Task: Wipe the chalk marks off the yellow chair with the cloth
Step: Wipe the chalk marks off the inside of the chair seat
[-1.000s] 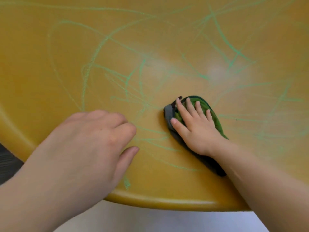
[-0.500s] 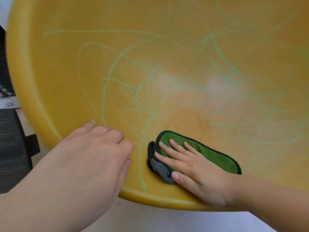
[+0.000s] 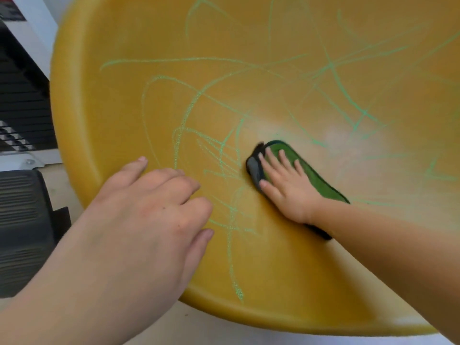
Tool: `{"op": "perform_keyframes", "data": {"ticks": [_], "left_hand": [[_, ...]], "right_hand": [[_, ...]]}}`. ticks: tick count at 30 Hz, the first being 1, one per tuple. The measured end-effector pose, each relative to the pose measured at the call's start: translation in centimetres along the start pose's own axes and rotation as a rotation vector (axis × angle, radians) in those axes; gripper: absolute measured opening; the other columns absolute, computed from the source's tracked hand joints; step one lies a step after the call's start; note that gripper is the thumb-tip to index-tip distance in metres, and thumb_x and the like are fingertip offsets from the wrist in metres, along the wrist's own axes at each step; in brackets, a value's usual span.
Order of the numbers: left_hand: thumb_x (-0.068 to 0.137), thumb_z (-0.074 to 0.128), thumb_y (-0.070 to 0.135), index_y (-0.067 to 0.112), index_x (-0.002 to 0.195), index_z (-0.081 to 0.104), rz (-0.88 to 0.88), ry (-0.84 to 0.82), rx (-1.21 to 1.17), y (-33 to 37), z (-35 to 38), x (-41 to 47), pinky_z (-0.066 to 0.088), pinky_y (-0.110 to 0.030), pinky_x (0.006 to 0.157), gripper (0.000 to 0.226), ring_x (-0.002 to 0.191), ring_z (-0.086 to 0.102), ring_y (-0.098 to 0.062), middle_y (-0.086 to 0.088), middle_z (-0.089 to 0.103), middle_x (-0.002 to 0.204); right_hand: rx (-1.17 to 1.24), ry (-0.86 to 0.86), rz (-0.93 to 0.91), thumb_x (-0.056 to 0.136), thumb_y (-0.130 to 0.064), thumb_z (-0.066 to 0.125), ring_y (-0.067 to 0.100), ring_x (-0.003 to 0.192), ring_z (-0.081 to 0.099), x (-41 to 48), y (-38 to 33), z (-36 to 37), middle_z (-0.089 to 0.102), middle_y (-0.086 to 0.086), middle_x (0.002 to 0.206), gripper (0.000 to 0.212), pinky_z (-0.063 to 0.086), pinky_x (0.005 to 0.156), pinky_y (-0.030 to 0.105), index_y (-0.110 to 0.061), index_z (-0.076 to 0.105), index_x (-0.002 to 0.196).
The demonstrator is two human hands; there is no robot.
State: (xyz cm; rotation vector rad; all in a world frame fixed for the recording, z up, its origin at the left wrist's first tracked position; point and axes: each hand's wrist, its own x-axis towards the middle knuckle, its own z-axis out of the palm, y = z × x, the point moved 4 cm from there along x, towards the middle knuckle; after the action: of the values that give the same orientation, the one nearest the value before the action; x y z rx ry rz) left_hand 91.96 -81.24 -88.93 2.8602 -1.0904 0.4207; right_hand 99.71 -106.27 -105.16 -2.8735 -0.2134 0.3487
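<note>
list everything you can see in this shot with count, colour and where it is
yellow chair: one, yellow-orange plastic shell, fills most of the view
chalk marks: many scribbled lines, pale green, spread across the chair from left to far right
cloth: one, green with a dark edge and a grey folded end, flat on the chair right of centre
black slatted object: one, black, lower left beside the chair
white furniture: one piece, white, top left corner
floor: pale, seen left of and below the chair
left hand: one, fingers curled, resting on the chair's left part
right hand: one, flat with fingers spread, pressing on the cloth
</note>
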Motion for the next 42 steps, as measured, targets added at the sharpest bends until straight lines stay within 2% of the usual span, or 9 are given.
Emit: {"op": "perform_keyframes", "data": {"ticks": [8,13,18,23,28,33,35,38,42], "left_hand": [[0.077,0.062,0.024,0.012,0.074,0.07,-0.031,0.11,0.008,-0.4,0.8,1.1,0.038,-0.048,0.074,0.015,0.075,0.064,-0.036,-0.009,0.067,0.079],[0.081,0.058,0.027,0.011,0.075,0.071,-0.05,0.098,0.043,-0.3,0.6,0.9,0.051,-0.051,0.073,0.022,0.076,0.065,-0.037,-0.009,0.067,0.08],[0.088,0.053,0.037,0.018,0.08,0.069,-0.049,0.04,0.095,-0.4,0.4,0.3,0.046,-0.049,0.079,0.026,0.083,0.065,-0.032,-0.002,0.068,0.085],[0.089,0.051,0.026,0.019,0.087,0.069,-0.06,0.038,0.084,-0.1,0.3,0.3,0.045,-0.052,0.085,0.019,0.085,0.066,-0.032,-0.001,0.068,0.085],[0.087,0.052,0.025,0.021,0.098,0.07,-0.066,0.026,0.083,0.1,0.1,0.3,0.044,-0.054,0.09,0.021,0.088,0.066,-0.032,0.0,0.069,0.089],[0.085,0.054,0.023,0.019,0.098,0.071,-0.073,0.017,0.072,0.1,0.1,0.3,0.044,-0.055,0.09,0.022,0.089,0.067,-0.033,-0.001,0.07,0.091],[0.084,0.055,0.022,0.02,0.1,0.072,-0.081,0.019,0.072,0.1,0.2,0.1,0.042,-0.056,0.094,0.023,0.091,0.068,-0.031,0.0,0.071,0.093],[0.085,0.056,0.022,0.021,0.102,0.072,-0.078,0.025,0.076,0.0,0.3,-0.1,0.041,-0.057,0.097,0.023,0.092,0.068,-0.03,0.001,0.072,0.096],[0.088,0.055,0.024,0.019,0.101,0.072,-0.085,0.039,0.083,0.0,0.1,-0.1,0.04,-0.057,0.099,0.022,0.094,0.067,-0.031,-0.002,0.071,0.1]], "right_hand": [[0.263,-0.26,-0.44,0.098,-0.068,0.004,0.005,0.154,-0.023,-11.6,-6.5,0.5,-0.021,-0.029,0.165,0.065,-0.016,0.124,0.036,-0.048,-0.011,0.158],[0.001,0.008,-0.088,0.081,-0.087,-0.009,0.016,0.155,-0.024,-2.4,-0.1,0.1,-0.026,-0.019,0.165,0.086,-0.006,0.127,0.05,-0.044,-0.024,0.154],[0.049,0.124,0.192,0.1,-0.072,0.014,0.023,0.156,-0.021,4.4,2.3,-1.4,-0.022,-0.012,0.168,0.076,-0.011,0.126,0.052,-0.036,-0.011,0.162],[0.046,-0.057,-0.15,0.081,-0.086,-0.004,0.022,0.152,-0.029,-2.3,-4.2,0.1,-0.03,-0.008,0.161,0.088,-0.009,0.126,0.053,-0.036,-0.017,0.153],[0.326,-0.293,-0.44,0.098,-0.072,0.009,0.002,0.151,-0.027,-12.5,-7.9,0.2,-0.024,-0.033,0.162,0.065,-0.02,0.121,0.034,-0.052,-0.011,0.157],[0.055,-0.057,-0.177,0.074,-0.091,-0.017,0.012,0.154,-0.027,-5.6,-2.7,0.4,-0.03,-0.024,0.161,0.082,-0.012,0.127,0.046,-0.057,-0.024,0.149],[0.041,0.102,0.054,0.068,-0.097,-0.01,0.021,0.157,-0.019,-0.2,0.3,-0.4,-0.025,-0.011,0.166,0.104,-0.006,0.127,0.051,-0.044,-0.019,0.157],[0.088,0.164,0.289,0.083,-0.088,0.009,0.026,0.157,-0.018,4.9,2.1,-1.5,-0.021,-0.006,0.169,0.098,-0.008,0.126,0.054,-0.033,-0.012,0.162],[0.127,0.102,0.118,0.096,-0.066,0.013,0.027,0.156,-0.02,3.9,-2.8,-0.6,-0.024,-0.004,0.168,0.079,-0.008,0.126,0.056,-0.031,-0.014,0.162]]}}
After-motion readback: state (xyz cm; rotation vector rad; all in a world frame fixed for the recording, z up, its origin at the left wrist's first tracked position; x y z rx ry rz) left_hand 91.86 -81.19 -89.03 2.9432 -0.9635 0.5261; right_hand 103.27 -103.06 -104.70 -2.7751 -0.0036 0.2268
